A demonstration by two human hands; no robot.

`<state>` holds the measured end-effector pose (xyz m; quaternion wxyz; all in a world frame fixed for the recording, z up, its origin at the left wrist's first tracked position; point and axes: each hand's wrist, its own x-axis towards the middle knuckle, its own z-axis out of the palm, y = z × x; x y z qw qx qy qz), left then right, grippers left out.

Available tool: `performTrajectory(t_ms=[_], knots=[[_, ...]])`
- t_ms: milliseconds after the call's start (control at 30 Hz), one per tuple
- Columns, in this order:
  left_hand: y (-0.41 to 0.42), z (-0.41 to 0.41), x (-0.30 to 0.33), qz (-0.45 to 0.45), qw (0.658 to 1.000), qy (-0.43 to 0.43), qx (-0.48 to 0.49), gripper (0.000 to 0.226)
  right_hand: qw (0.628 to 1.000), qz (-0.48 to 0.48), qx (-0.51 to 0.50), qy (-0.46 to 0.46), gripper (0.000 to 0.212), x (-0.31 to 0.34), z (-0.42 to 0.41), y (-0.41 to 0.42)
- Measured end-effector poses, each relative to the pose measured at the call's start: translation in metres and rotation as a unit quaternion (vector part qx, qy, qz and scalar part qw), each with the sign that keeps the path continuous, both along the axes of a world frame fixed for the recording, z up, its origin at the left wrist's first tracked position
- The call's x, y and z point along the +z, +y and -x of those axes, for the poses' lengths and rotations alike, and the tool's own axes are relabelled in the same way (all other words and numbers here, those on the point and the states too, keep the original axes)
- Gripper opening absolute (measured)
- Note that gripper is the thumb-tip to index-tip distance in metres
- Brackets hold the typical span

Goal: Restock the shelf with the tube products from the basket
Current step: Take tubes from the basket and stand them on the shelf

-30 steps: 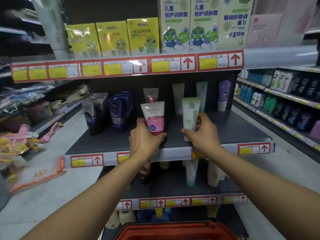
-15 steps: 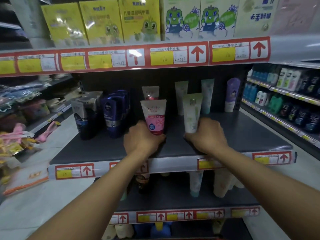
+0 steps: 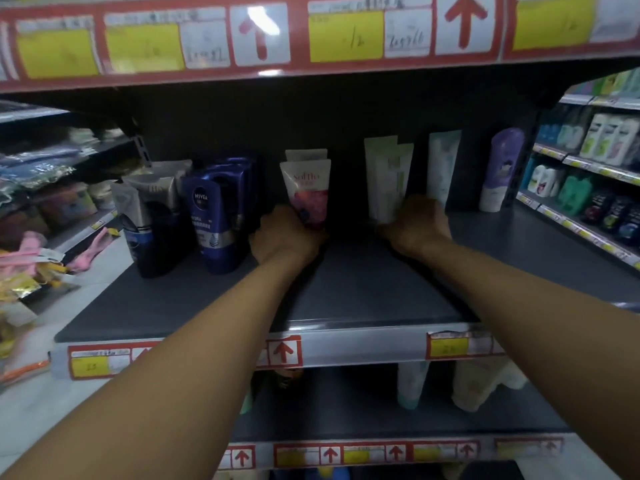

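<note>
The pink-and-white plastic tube [image 3: 306, 192] is gripped at its base by the left hand [image 3: 284, 237], the pale green plastic tube [image 3: 388, 181] by the right hand [image 3: 415, 226], deep on the dark grey shelf [image 3: 346, 292]. Both should be set upright before being released.

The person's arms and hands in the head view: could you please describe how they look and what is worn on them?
Both forearms are bare, with no sleeves in view. The left hand and right hand wear no gloves; no watch, bracelet or ring is visible.
</note>
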<state>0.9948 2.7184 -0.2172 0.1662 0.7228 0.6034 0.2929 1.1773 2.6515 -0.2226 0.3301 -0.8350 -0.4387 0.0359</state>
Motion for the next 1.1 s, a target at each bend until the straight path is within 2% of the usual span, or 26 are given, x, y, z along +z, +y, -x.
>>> performTrajectory(t_ms=[133, 300, 433, 600, 767, 1100], knots=[[0.015, -0.006, -0.007, 0.001, 1.000, -0.019, 0.004, 0.069, 1.000, -0.015, 0.003, 0.000, 0.061, -0.003, -0.009, 0.015], [0.021, -0.009, -0.015, -0.008, 1.000, -0.025, -0.003, 0.069, 1.000, -0.030, 0.007, 0.005, 0.045, -0.013, -0.013, 0.023], [0.021, -0.008, -0.016, -0.001, 0.999, -0.047, -0.003, 0.080, 0.999, -0.039, -0.008, 0.013, 0.069, -0.012, -0.010, 0.019], [0.026, -0.008, -0.019, -0.006, 0.999, -0.042, -0.008, 0.076, 1.000, -0.026, -0.009, 0.005, 0.048, -0.015, -0.011, 0.018], [0.034, -0.010, -0.022, -0.007, 0.999, -0.044, -0.014, 0.064, 1.000, -0.023, -0.005, 0.008, 0.049, -0.017, -0.015, 0.021], [0.040, -0.011, -0.025, -0.019, 0.999, -0.037, -0.015, 0.069, 1.000, -0.014, 0.001, -0.020, 0.040, -0.019, -0.018, 0.025]])
